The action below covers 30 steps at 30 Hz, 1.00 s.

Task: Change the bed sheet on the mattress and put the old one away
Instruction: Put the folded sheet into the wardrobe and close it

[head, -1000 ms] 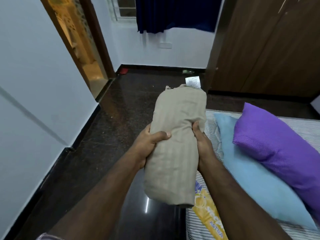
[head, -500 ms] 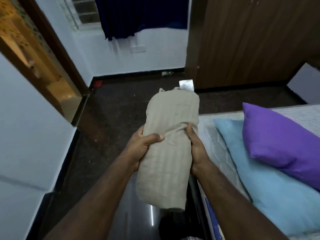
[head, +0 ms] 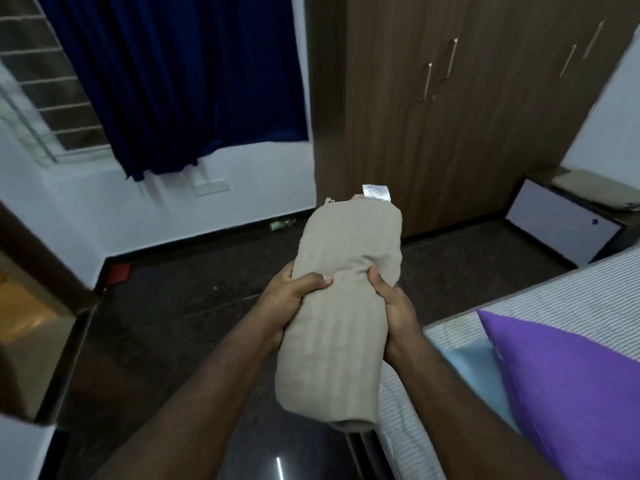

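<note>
I hold a folded beige bed sheet (head: 341, 306) as a long bundle in front of me, over the dark floor. A white label sticks up from its far end. My left hand (head: 289, 299) grips its left side with the thumb across the top. My right hand (head: 393, 306) grips the right side. The striped mattress (head: 554, 299) lies at the right. A purple pillow (head: 571, 386) rests on a light blue pillow (head: 474, 368) on it.
A brown wardrobe (head: 450, 109) stands ahead with its doors closed. A low white-fronted cabinet (head: 561, 230) with beige cloth on top sits at the right wall. A dark blue curtain (head: 180, 81) hangs over the window. A doorway opens at the far left.
My view has swung right and up: the doorway has slid off to the left, and the wardrobe and the low cabinet have come into view. Both hands keep the same grip on the sheet.
</note>
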Motion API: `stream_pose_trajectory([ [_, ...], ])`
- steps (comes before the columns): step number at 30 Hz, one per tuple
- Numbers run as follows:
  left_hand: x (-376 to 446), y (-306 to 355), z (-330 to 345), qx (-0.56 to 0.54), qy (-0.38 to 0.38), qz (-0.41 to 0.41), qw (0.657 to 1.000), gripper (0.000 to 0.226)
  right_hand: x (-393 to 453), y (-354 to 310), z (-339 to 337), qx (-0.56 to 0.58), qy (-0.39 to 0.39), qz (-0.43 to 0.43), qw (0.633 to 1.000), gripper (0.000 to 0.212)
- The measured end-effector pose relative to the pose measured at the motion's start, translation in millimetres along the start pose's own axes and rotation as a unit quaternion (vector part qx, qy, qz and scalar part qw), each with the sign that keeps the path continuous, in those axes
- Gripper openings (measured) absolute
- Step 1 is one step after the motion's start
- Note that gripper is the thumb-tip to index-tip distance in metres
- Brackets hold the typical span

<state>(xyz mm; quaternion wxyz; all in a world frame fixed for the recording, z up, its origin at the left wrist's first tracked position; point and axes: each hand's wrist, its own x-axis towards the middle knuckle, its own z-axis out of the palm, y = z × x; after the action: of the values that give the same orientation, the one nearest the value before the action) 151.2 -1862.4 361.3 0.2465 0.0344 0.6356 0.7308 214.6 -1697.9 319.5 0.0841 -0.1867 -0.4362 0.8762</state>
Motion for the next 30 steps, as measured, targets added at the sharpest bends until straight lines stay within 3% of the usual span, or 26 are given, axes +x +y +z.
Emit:
stream_pose_trajectory([
  [11,274.1,93.5,-25.5,0.038,-0.152,-0.03,0.987,0.046,225.3,-45.1,63.2,0.041,0.128,-0.101,0.986,0.039],
  [15,357.6,112.2,-8.1,0.063,-0.195,-0.037,0.978,0.052,290.8,-68.5,59.4,0.056,0.174,-0.125,0.975,0.038],
  [20,465.3,120.6,38.9,0.077,-0.226,-0.055,0.97,0.053,380.8,-105.7,27.5,0.065,0.201,-0.144,0.967,0.038],
  [24,554.1,135.6,93.6,0.075,-0.236,-0.069,0.966,0.04,463.4,-150.6,-8.3,0.076,0.206,-0.155,0.963,0.041],
  [30,682.1,157.3,189.2,0.087,-0.192,-0.056,0.976,0.033,578.0,-228.0,-63.9,0.088,0.216,-0.144,0.962,0.039],
])
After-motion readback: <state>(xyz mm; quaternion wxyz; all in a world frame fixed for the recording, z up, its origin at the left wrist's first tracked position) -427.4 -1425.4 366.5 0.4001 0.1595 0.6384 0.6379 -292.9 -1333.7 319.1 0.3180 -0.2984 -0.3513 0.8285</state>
